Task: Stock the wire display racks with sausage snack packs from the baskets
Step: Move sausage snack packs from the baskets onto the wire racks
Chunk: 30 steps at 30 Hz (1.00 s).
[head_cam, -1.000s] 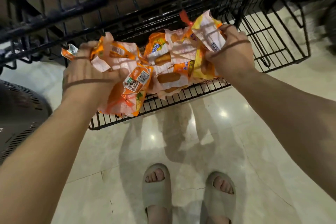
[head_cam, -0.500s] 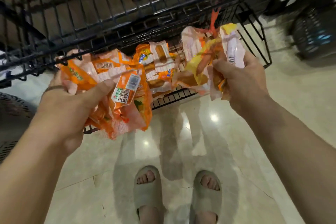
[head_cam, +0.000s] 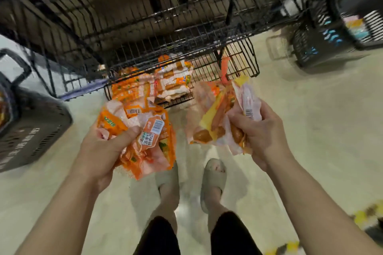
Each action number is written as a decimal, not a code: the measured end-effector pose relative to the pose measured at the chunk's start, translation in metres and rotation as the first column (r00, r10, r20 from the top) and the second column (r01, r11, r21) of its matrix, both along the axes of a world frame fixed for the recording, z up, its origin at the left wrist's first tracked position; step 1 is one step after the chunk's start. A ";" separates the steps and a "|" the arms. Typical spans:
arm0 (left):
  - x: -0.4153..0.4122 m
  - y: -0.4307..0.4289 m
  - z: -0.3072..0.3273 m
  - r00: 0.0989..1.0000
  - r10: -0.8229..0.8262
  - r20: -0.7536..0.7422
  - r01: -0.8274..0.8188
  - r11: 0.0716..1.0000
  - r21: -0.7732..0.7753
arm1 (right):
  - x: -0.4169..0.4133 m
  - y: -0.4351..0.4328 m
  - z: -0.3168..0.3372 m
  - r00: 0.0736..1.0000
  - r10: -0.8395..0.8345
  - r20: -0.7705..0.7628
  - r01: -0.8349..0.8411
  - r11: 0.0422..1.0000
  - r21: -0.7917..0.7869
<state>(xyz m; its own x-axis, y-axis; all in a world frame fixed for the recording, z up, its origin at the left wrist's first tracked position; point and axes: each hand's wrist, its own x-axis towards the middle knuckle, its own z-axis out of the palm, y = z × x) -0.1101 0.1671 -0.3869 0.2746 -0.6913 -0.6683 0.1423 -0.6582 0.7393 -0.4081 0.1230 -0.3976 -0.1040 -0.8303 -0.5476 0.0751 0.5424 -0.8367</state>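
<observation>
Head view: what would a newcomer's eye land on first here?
The orange sausage packs gripped in the left hand and the orange-yellow packs in the right hand stand out mid-frame. Beyond them, more packs lie on the bottom shelf of the black wire rack.

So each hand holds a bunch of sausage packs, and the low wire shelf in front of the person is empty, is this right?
Not fully. The head view shows that the low wire shelf is not empty: sausage packs already lie in it. The rest is right: the left hand grips an orange bunch and the right hand grips a mixed bunch.
</observation>
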 end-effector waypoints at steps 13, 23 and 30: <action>-0.005 0.112 0.263 0.977 0.193 -0.086 -0.203 0.970 -0.135 | 0.003 0.092 0.279 0.998 0.051 0.048 -0.046 0.994 -0.100; 0.008 0.113 0.399 0.920 0.358 -0.158 -0.388 0.781 -0.490 | 0.037 0.064 0.401 0.961 0.214 0.175 -0.153 0.939 -0.307; 0.059 0.146 0.432 0.873 0.438 -0.213 -0.478 0.687 -0.547 | 0.098 0.069 0.442 0.918 0.342 0.202 -0.251 0.894 -0.371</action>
